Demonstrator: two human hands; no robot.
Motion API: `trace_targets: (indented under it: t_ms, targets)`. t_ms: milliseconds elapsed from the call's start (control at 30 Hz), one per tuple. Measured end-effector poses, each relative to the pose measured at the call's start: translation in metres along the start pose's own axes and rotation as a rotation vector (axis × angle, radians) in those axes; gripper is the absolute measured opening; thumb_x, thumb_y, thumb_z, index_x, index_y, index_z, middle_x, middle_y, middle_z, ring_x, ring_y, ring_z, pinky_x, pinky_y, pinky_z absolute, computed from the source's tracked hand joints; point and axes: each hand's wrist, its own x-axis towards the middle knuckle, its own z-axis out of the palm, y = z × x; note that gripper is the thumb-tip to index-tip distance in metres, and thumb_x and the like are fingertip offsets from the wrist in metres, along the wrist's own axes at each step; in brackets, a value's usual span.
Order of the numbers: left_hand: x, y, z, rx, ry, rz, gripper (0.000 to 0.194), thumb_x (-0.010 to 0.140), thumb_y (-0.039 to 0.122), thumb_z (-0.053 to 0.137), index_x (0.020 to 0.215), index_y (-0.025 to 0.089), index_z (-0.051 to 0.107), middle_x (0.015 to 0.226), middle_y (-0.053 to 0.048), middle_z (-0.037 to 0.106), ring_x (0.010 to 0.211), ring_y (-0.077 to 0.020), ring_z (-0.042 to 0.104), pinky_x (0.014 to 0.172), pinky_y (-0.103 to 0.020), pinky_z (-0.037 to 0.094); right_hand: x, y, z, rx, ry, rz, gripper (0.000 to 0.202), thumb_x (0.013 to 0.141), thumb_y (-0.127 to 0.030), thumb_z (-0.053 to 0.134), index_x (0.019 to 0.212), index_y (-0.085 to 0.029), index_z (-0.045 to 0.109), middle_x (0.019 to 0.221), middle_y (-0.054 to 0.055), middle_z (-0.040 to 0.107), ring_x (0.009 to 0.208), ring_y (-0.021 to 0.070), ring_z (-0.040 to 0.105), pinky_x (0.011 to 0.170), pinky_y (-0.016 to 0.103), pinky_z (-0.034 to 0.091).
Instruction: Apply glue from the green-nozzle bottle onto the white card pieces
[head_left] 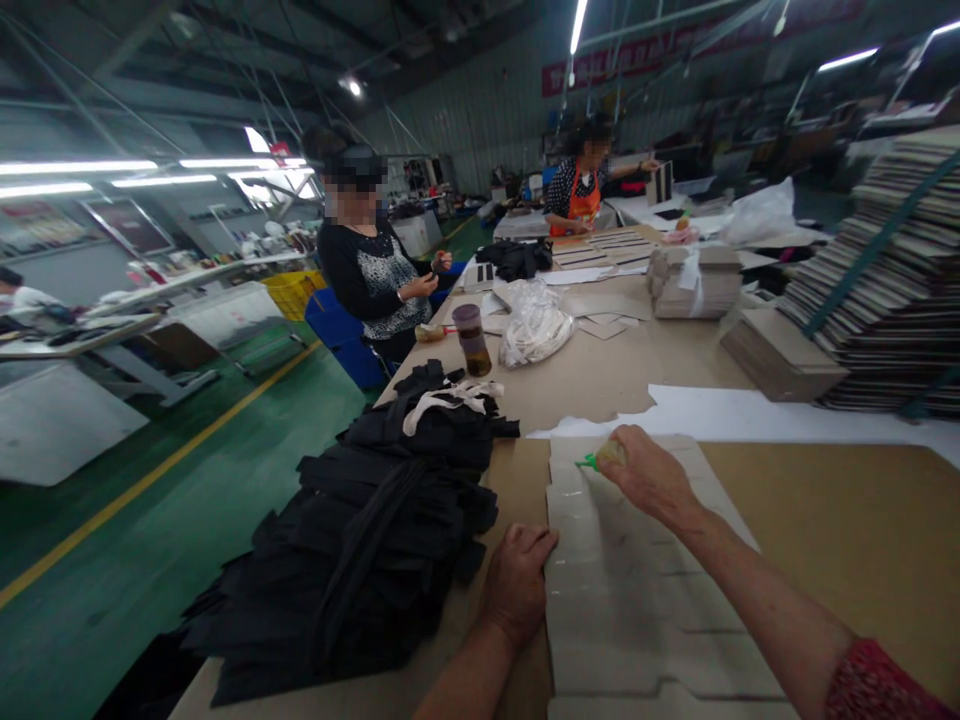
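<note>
Overlapping grey cardboard pieces (630,600) lie in a column on the table, with shiny marks near their left edges. My right hand (649,475) is wrapped round a glue bottle (611,455), tilted so that its green nozzle points left over the far piece. At the left edge of the cardboard, my left hand (520,580) rests with its fingertips against the border; its fingers lie flat and nothing shows in them. A large pile of black fabric strips (352,560) sits left of my left hand, with a few pale strips (450,400) on top.
Beyond the fabric stand a lidded jar (472,342) and a plastic bag (536,325). Bundled card (694,283) and a tall strapped stack (885,290) occupy the right side. One person (375,265) stands at the table's left edge; another in an orange apron (583,200) works farther back.
</note>
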Motion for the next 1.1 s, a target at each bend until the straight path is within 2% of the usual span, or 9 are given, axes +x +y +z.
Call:
trace_targets:
  t_ms: [167, 400, 633, 867, 1100]
  targets:
    - [-0.001, -0.001, 0.001, -0.003, -0.003, -0.002, 0.043, 0.084, 0.001, 0.050, 0.119, 0.021, 0.065, 0.115, -0.005, 0.065, 0.099, -0.0231, 0.051, 0.088, -0.037, 0.049, 0.003, 0.017, -0.013, -0.035, 0.000, 0.041, 0.026, 0.085, -0.045, 0.048, 0.094, -0.021, 0.051, 0.100, 0.005, 0.059, 0.081, 0.0159, 0.052, 0.063, 0.026, 0.027]
    - [0.000, -0.003, 0.000, -0.001, -0.007, 0.011, 0.043, 0.084, 0.000, 0.048, 0.119, 0.019, 0.065, 0.114, -0.006, 0.066, 0.100, -0.0226, 0.051, 0.090, -0.037, 0.049, 0.002, 0.014, -0.012, -0.030, -0.001, 0.015, 0.027, 0.086, -0.044, 0.047, 0.099, -0.021, 0.052, 0.105, 0.005, 0.058, 0.082, 0.0146, 0.052, 0.063, 0.026, 0.026]
    - [0.000, -0.004, 0.003, -0.007, 0.005, 0.017, 0.038, 0.085, 0.004, 0.053, 0.118, 0.020, 0.065, 0.114, -0.006, 0.066, 0.100, -0.0227, 0.051, 0.089, -0.037, 0.049, 0.002, 0.056, -0.030, -0.038, -0.013, 0.118, 0.032, 0.083, -0.050, 0.049, 0.096, -0.020, 0.054, 0.098, 0.005, 0.058, 0.075, 0.0140, 0.051, 0.061, 0.026, 0.026]
    - [0.000, -0.004, 0.001, 0.005, -0.010, 0.016, 0.045, 0.083, 0.000, 0.048, 0.120, 0.020, 0.064, 0.117, -0.005, 0.065, 0.100, -0.0227, 0.051, 0.090, -0.037, 0.048, 0.000, 0.041, -0.025, -0.011, -0.021, 0.083, 0.031, 0.084, -0.049, 0.048, 0.097, -0.021, 0.053, 0.101, 0.005, 0.059, 0.077, 0.0137, 0.051, 0.061, 0.026, 0.025]
    - [0.000, -0.003, 0.000, 0.006, -0.010, 0.013, 0.045, 0.083, 0.001, 0.046, 0.119, 0.020, 0.065, 0.116, -0.006, 0.065, 0.101, -0.0228, 0.051, 0.090, -0.038, 0.049, 0.001, 0.055, -0.030, -0.054, -0.012, 0.136, 0.031, 0.085, -0.049, 0.048, 0.096, -0.021, 0.051, 0.100, 0.004, 0.057, 0.077, 0.0136, 0.051, 0.061, 0.026, 0.024]
